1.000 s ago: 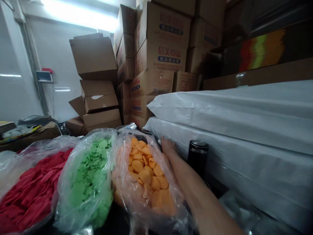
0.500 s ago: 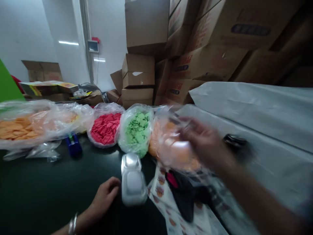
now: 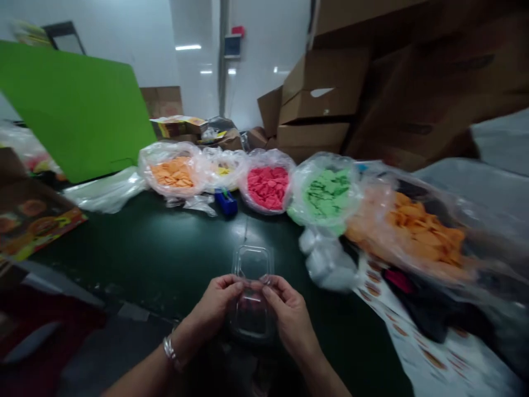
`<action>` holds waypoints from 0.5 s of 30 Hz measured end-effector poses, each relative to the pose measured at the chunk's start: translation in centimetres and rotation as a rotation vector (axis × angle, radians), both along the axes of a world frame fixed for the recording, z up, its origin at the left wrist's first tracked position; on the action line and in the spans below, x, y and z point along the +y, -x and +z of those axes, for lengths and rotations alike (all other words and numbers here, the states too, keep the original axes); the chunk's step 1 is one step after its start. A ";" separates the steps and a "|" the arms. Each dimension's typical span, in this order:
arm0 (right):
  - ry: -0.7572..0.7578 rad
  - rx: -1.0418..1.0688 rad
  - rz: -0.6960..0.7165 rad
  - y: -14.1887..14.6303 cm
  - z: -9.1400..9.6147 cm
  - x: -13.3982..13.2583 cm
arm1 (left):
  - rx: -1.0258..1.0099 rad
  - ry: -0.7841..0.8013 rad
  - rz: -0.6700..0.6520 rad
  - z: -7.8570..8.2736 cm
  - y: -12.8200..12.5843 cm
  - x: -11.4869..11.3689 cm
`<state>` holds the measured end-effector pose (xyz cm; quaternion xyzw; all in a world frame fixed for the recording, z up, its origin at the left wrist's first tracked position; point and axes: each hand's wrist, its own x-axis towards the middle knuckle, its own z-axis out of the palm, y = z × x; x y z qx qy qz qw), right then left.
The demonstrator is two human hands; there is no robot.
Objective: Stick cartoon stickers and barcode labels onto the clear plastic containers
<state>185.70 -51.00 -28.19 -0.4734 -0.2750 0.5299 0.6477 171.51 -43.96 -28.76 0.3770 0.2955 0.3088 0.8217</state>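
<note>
bare forearms (image 3: 146, 370), ungloved hands (image 3: 212, 304), silvery bracelet (image 3: 168, 347), left wrist (image 3: 182, 337)

- Clear plastic lidded container (image 3: 252, 320): middle edges partly behind left hand (image 3: 217, 300) and right hand (image 3: 290, 311); lower end fades into dark.
- Left forearm (image 3: 142, 369), right forearm (image 3: 324, 375): cut by bottom edge.
- Stacked whitish plastic containers (image 3: 329, 263): blurred, count unclear.
- Small yellow pieces (image 3: 223, 170): too small to identify.
- Large brown cardboard boxes (image 3: 413, 110): print smeared, illegible.
</note>
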 end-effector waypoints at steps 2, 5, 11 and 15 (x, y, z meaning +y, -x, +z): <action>0.035 -0.034 0.058 1.7 -1.2 1.0 | -0.023 0.073 0.119 -0.9 1.9 0.0; 0.081 -0.126 0.117 2.9 -2.7 2.1 | -0.085 0.150 0.196 -2.3 4.0 0.5; 0.070 0.004 0.281 4.2 -3.2 2.5 | -0.005 0.108 0.343 -3.6 6.3 0.6; 0.002 0.138 0.282 4.4 -3.0 1.8 | 0.001 0.044 0.295 -2.0 6.7 -0.3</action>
